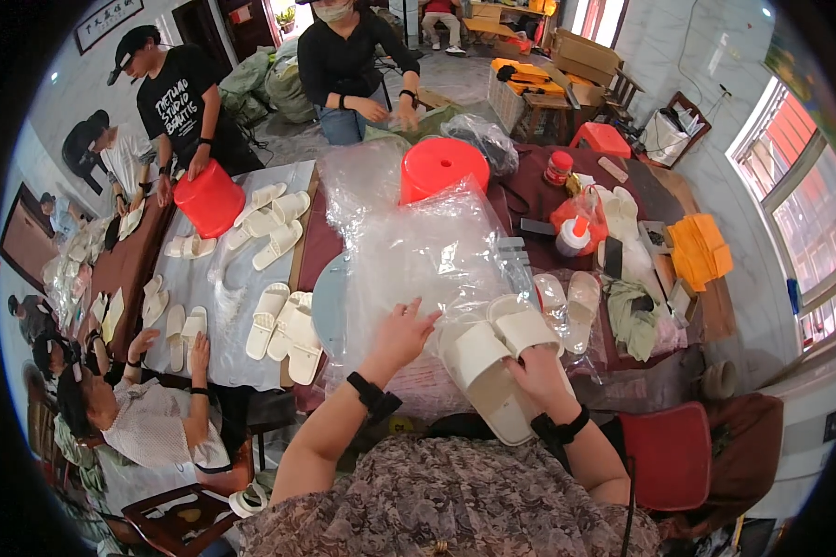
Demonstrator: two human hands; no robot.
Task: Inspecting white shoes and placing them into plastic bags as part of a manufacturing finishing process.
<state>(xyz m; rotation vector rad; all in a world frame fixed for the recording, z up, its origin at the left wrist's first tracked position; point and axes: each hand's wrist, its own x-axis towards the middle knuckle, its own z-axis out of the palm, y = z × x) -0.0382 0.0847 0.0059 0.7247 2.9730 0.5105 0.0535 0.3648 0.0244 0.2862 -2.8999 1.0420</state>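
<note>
My right hand grips a pair of cream slide slippers, its fingers tucked under the strap of one. The slippers sit side by side, tilted, at the near edge of the table. To their left, my left hand rests on a clear plastic bag, fingers stretched out and apart. Flat and wrinkled, the bag spreads across the table in front of me, partly over a round grey-blue surface. Part of the slippers' toe end lies against the plastic.
Beyond the bag stands a red plastic stool. More cream slippers lie at right, near a bottle with a red cap and a green cloth. Several pairs cover the left table, where co-workers sit and stand. A red chair is beside me.
</note>
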